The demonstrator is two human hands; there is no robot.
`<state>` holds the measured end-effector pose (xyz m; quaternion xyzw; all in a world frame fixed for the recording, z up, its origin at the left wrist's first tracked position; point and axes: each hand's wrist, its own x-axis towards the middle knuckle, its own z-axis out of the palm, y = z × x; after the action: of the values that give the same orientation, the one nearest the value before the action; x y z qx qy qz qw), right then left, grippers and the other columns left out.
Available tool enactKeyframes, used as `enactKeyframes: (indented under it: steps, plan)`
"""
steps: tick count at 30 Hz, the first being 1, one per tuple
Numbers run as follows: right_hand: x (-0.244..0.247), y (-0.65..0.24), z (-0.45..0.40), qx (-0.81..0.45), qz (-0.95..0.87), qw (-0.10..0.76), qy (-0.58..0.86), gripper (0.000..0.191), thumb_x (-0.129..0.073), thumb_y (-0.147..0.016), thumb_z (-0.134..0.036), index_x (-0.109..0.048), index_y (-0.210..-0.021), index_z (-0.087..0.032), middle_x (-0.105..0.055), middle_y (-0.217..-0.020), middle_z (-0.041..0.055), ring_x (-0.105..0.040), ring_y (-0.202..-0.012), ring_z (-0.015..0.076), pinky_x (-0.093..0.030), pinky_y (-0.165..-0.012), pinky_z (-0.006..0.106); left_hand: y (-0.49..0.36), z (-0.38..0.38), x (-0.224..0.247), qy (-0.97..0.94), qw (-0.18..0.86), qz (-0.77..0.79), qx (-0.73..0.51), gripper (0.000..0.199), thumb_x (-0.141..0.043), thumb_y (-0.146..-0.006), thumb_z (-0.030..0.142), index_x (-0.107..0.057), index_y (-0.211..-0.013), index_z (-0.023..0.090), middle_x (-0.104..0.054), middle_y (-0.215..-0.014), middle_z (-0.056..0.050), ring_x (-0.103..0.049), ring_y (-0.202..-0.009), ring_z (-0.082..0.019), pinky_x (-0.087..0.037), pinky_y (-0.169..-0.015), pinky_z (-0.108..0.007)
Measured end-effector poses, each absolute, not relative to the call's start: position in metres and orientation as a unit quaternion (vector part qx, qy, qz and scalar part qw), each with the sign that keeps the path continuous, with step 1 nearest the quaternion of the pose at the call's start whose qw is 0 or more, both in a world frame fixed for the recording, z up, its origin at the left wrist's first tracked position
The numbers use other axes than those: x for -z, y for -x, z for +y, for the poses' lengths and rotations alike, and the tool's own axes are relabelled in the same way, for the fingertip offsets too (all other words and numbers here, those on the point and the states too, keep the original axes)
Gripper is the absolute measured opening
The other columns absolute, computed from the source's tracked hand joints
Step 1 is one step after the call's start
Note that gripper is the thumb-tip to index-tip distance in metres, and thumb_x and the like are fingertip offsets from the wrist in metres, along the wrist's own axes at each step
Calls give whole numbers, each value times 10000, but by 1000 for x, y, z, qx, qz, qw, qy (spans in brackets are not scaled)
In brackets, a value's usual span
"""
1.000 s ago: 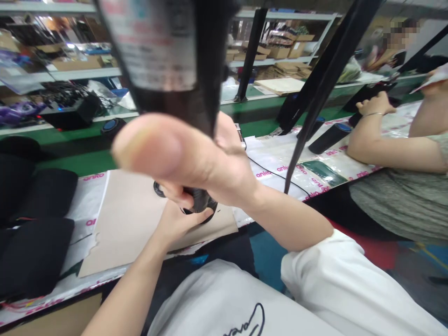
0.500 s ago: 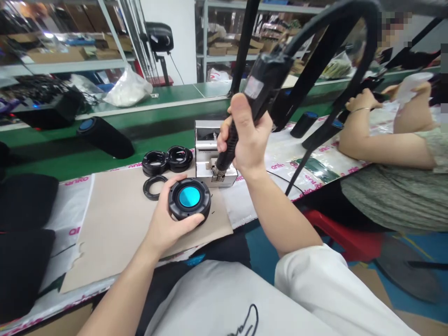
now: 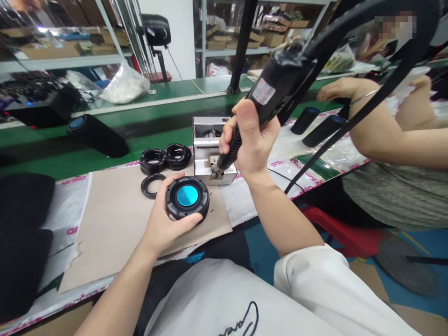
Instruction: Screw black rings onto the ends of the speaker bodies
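Note:
My left hand [image 3: 168,219] is wrapped round a black cylindrical speaker [image 3: 187,196] standing upright on the cardboard, its blue disc facing up. My right hand [image 3: 254,135] grips a black electric screwdriver [image 3: 276,84], tilted, with a thick cable at its top. The screwdriver's lower end is at the front of a silver screw feeder [image 3: 215,177]; its bit tip cannot be made out there. Behind and left of the speaker lie several black rings [image 3: 178,155], with a single ring [image 3: 149,186] nearest my left hand.
Another black speaker [image 3: 98,135] lies tilted at the back left. Dark cloth-like pieces [image 3: 24,261] sit at the left edge. On the right, a co-worker's arm [image 3: 378,107] is near two speakers [image 3: 324,130]. Under the speaker is a cardboard sheet [image 3: 115,224].
The screwdriver's top has tilted further right and nearer to me, while its lower end stays at the feeder. The co-worker's arm has shifted. My left hand still holds the speaker.

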<state>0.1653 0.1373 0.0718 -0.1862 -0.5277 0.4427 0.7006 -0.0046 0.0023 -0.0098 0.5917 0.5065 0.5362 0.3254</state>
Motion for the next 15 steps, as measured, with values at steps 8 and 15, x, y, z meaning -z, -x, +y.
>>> enactKeyframes:
  steps: [8,15]
  plan:
    - [-60,-157,144,-454,-548,671,211,550,-848,-825,-694,-501,-822,-268,-515,-589,-76,-473,-417,118,-329,-396,292,3,3,9,-593,331,506,-531,891,-920,-747,586,-514,-1460,239,-689,-1388,-141,-725,-1258,-349,-607,-1060,-473]
    - [-87,-171,119,-532,-511,658,151,482,-843,-857,-649,-581,-834,-245,-561,-550,-64,-474,-378,124,-374,-336,279,4,2,11,-591,328,496,-545,874,-940,-749,531,-525,-1455,225,-673,-1438,-154,-703,-1322,-354,-573,-1125,-474]
